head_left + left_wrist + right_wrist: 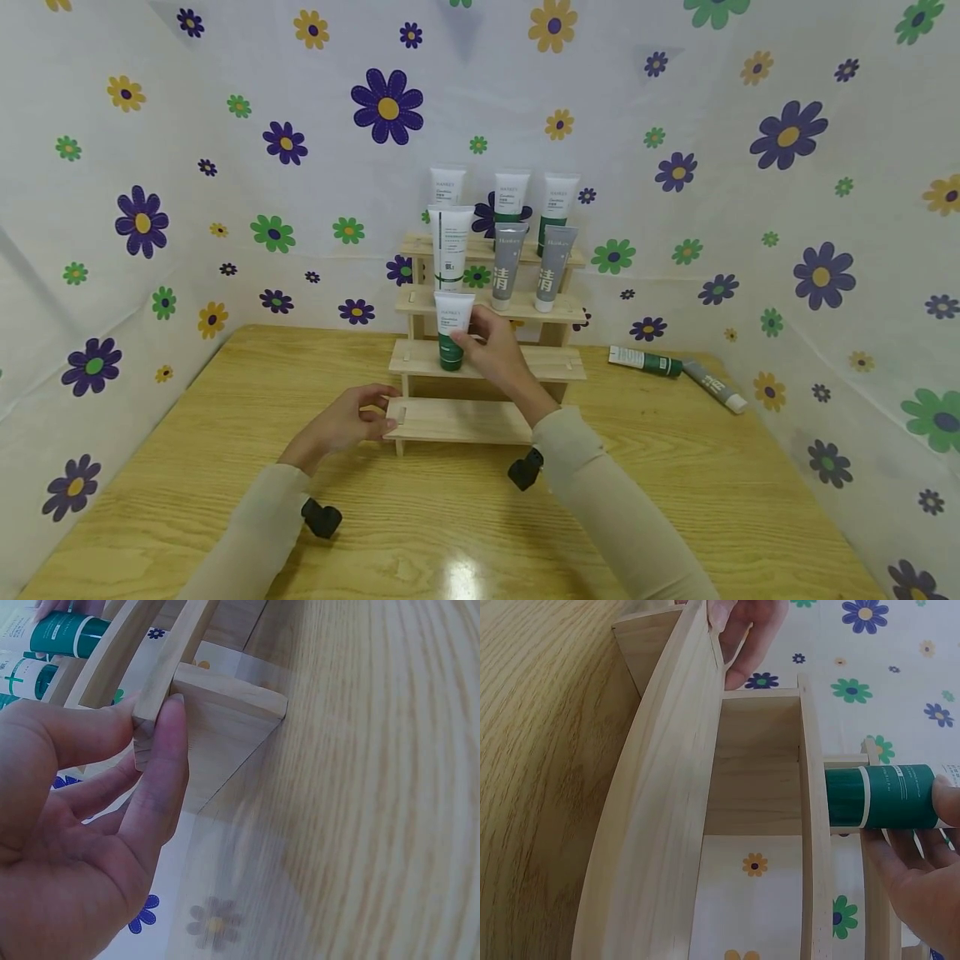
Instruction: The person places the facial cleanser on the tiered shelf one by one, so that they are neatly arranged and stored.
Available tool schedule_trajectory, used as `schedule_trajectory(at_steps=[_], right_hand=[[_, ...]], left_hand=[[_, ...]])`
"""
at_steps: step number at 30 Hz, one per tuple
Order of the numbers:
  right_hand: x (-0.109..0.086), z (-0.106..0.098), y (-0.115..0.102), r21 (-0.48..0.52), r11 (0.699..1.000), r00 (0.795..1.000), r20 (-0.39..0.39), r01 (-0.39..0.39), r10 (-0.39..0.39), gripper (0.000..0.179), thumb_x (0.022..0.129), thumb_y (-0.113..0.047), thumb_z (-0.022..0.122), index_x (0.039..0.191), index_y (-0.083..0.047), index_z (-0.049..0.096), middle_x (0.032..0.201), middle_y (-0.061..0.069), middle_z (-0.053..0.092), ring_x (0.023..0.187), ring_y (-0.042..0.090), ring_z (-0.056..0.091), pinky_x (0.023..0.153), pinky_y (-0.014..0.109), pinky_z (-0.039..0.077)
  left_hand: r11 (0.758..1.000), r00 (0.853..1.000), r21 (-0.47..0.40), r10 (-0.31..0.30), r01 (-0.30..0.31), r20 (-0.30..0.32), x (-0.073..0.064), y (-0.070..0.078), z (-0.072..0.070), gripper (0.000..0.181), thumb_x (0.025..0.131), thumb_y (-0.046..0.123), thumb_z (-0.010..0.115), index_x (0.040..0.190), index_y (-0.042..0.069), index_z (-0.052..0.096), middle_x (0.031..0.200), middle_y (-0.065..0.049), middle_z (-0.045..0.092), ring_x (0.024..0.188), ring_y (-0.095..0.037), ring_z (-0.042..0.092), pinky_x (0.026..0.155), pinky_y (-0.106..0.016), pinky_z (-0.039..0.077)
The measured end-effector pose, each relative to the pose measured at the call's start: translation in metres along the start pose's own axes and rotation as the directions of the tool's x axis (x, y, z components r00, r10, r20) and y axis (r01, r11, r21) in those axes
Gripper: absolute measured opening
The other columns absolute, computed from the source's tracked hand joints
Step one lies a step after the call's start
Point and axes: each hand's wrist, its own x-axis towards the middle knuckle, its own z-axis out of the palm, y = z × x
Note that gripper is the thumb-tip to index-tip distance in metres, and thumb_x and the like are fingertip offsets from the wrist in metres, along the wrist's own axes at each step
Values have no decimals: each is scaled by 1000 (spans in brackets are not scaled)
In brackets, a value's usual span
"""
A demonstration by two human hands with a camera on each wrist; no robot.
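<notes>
A stepped wooden rack (pixel 457 419) stands at the middle of the table. My left hand (pixel 348 423) pinches the left end of its lowest shelf; the left wrist view shows thumb and fingers (pixel 161 765) on either side of the board. My right hand (pixel 495 350) grips a white and green tube (pixel 452 321), upright, cap down, at the left of the second shelf from the bottom. The right wrist view shows its green cap end (pixel 885 796) at that shelf. On the shelf above stand a white tube (pixel 450 250) and two grey tubes (pixel 508 262).
Three white and green tubes (pixel 512 193) stand on the top shelf. At the table's back right lie a white and green tube (pixel 645 361) and a grey tube (pixel 715 386). Flower-patterned cloth (pixel 300 192) hangs behind and along both sides.
</notes>
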Motion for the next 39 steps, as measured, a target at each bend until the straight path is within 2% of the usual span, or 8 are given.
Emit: schedule_trajectory(at_steps=[13, 25, 39], right_hand=[[-3, -14, 5, -26, 1000, 1000, 10, 12, -11, 39, 101, -6, 63, 139, -3, 58, 139, 19, 64, 130, 36, 62, 109, 51, 52], [-5, -22, 7, -40, 999, 1000, -3, 29, -29, 38, 100, -3, 64, 138, -1, 58, 136, 21, 65, 128, 37, 64, 108, 50, 52], [-5, -23, 10, -52, 997, 998, 18, 64, -63, 37, 101, -3, 63, 138, 0, 57, 136, 23, 65, 128, 37, 64, 108, 50, 52]], left_hand=[[999, 999, 5, 39, -39, 10, 1, -4, -1, 52, 100, 6, 66, 147, -4, 45, 121, -22, 57, 93, -17, 68, 84, -42, 64], [1000, 1000, 1, 22, -22, 5, 3, -6, -1, 52, 100, 6, 66, 147, -3, 46, 122, -22, 57, 95, -18, 69, 83, -39, 64], [1000, 1000, -4, 24, -24, 12, -1, 0, -1, 53, 101, 7, 66, 148, -4, 44, 123, -23, 57, 96, -19, 69, 86, -42, 63]])
